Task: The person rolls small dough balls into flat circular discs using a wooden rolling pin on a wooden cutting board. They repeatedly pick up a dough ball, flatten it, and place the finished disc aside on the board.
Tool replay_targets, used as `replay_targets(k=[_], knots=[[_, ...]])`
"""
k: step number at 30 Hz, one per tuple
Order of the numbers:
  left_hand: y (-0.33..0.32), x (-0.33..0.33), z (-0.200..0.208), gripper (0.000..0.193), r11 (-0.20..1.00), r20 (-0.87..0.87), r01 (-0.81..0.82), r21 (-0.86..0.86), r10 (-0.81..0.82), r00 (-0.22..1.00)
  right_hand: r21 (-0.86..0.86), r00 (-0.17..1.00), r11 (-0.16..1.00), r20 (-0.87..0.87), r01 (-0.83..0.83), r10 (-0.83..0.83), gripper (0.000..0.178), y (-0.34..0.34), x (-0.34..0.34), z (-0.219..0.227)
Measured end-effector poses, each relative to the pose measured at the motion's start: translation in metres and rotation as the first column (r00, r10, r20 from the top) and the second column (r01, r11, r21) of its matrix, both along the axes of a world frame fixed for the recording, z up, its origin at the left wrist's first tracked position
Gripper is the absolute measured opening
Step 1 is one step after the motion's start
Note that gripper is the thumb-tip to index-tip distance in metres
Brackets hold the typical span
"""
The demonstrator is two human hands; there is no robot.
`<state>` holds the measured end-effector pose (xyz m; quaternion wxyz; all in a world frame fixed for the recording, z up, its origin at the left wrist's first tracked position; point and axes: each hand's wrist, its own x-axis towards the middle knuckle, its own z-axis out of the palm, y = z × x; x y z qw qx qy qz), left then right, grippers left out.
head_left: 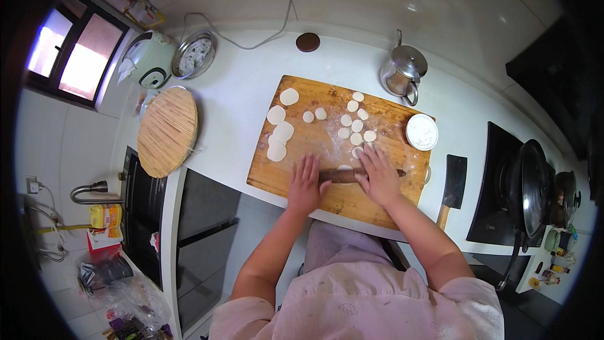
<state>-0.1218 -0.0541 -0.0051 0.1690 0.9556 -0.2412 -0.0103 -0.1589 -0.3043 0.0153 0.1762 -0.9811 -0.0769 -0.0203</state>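
A dark wooden rolling pin (340, 177) lies across the near half of the wooden board (267, 173). My left hand (306, 182) rests flat over its left end, fingers stretched forward and thumb alongside. Over its right part lies my right hand (380, 177), fingers spread, with the pin's tip showing past it. A dough disc (345, 167) peeks out from behind the pin, partly hidden. Several small dough rounds (357, 126) are grouped beyond my right hand, one almost touching its fingertips. Larger rolled wrappers (283, 131) lie at the board's left, some overlapping.
A white bowl of flour (422, 132) stands on the board's right edge. Right of the board lie a cleaver (454, 182) and a cooktop with a lidded pan (533, 192). Behind are a metal kettle (404, 69) and a brown lid (307, 42). A round slatted tray (167, 131) sits left.
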Motion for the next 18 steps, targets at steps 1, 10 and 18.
replay_targets(k=[1,10,18], knots=[[-0.005,0.014,0.0,0.075,1.0,0.01,-0.002,0.004,0.001,1.0,0.002,0.999,0.999,-0.001,0.05,-0.05,0.07,0.0,0.011,0.0],[-0.011,0.029,0.012,0.048,0.981,-0.128,0.188,-0.049,-0.193,0.973,0.111,0.994,0.99,0.065,0.082,-0.09,0.068,0.013,-0.032,0.002],[-0.058,0.043,0.017,0.024,0.971,-0.25,0.133,-0.197,-0.181,0.951,0.162,0.998,0.986,0.065,-0.023,0.012,0.056,0.015,-0.074,-0.006]])
